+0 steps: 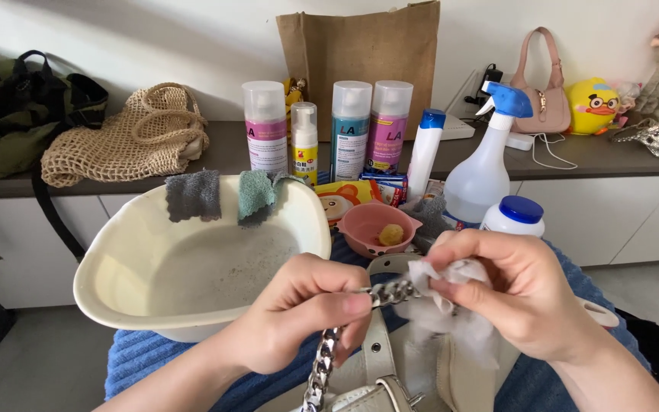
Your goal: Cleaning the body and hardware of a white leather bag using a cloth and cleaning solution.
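Observation:
My left hand [303, 313] pinches a silver metal chain strap [322, 366] of a cream handbag [379, 381] that lies at the bottom of the view. My right hand [524, 294] grips a crumpled white wipe [451, 305] and presses it against the chain links [394, 291] between the two hands. The chain hangs down from my left fingers toward the bag.
A cream basin [192, 263] with soapy water holds a grey cloth [192, 194] and a green cloth [257, 194] on its rim. Behind stand spray cans [352, 130], a spray bottle [486, 164], a pink bowl [379, 225] and a white jar [514, 217]. Bags sit on the shelf.

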